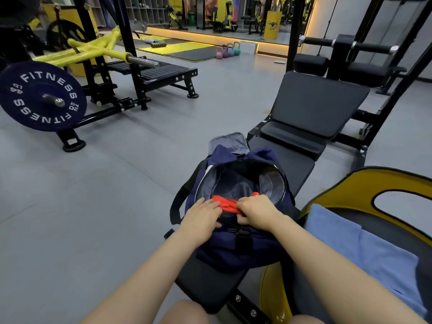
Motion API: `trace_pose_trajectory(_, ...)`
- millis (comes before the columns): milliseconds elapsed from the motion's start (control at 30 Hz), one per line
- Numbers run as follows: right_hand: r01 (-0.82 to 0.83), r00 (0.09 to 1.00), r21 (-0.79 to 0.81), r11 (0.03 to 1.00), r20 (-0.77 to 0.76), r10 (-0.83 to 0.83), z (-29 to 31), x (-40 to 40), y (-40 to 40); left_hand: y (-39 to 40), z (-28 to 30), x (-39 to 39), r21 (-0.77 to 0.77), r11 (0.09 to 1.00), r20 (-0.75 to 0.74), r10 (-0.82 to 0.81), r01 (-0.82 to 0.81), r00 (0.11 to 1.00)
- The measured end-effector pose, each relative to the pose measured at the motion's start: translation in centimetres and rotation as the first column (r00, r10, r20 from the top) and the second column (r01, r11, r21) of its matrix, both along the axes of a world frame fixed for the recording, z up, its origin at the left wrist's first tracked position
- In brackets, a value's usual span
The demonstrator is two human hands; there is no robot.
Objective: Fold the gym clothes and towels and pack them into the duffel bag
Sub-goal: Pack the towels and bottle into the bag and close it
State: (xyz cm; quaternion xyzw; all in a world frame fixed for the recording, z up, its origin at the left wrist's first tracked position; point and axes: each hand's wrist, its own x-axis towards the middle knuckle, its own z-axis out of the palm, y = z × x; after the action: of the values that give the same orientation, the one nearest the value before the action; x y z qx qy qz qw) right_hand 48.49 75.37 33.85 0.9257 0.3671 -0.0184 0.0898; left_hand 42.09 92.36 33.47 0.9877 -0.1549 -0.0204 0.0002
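1. Nearest us, our two bare forearms reach forward over our knees to the duffel bag [236,244], which sits on the black worktop [208,284] with its mouth unzipped and gaping towards us; we judge it is set there so both hands can work at it from above.
2. Our left hand [202,217] lies with fairly straight fingers [211,206] on the bag's near rim, touching the edge of the red garment [228,203]; it seems to steady the opening and press the cloth down.
3. Our right hand [254,210] has its fingers curled round the garment's right end, pinching it; the garment straddles the near lip, partly inside the bag.
4. A blue towel [355,251] lies spread on the yellow-edged seat [346,183] just right of the bag, near our right arm, not yet packed.
5. We judge packing has only begun: the grey lining [236,183] beyond the garment shows bare.
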Motion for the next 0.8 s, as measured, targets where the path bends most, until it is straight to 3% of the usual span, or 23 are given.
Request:
trace_pose_trajectory(100, -0.071, 0.997, -0.032, 0.997, -0.016, 0.071, 0.8, -1.1, -0.6, -0.1, 0.6, -0.4, -0.012, 1.0, 0.008, -0.027, 0.027, 1.0)
trace_pose_trajectory(300, -0.242, 0.965, 0.099, 0.965, 0.127, 0.229, 1.5, -3.9, -2.6, -0.7, 1.5, -1.7, 0.037, 0.99, 0.046, -0.137, 0.136, 0.989)
trace_pose_trajectory(367, -0.285, 0.957, 0.117, 0.951, 0.086, 0.276, 0.6, -4.8, -3.1, -1.1, 1.4, -2.4, 0.051, 0.989, 0.036, -0.14, 0.138, 0.99)
trace_pose_trajectory(500, -0.163, 0.973, 0.053, 0.985, -0.157, 0.169, -1.7, -5.9, -3.1, -2.2, 0.1, -3.6, 0.074, 0.99, 0.003, -0.118, 0.118, 0.993)
trace_pose_trajectory(600, -0.121, 0.962, 0.138, 0.983, -0.227, 0.15, -1.8, -5.7, -3.6, -2.6, -0.6, -3.0, 0.046, 0.995, -0.082, -0.088, 0.092, 0.993)
trace_pose_trajectory(700, -0.148, 0.957, 0.235, 0.961, -0.211, 0.199, -1.9, -5.2, -4.8, -2.9, -0.8, -2.4, 0.145, 0.977, -0.172, -0.133, 0.159, 0.976)
trace_pose_trajectory(800, -0.144, 0.972, 0.267, 0.953, -0.144, 0.187, -2.4, -5.3, -6.2, -3.2, -1.4, -2.3, 0.099, 0.983, -0.216, -0.131, 0.156, 0.967)
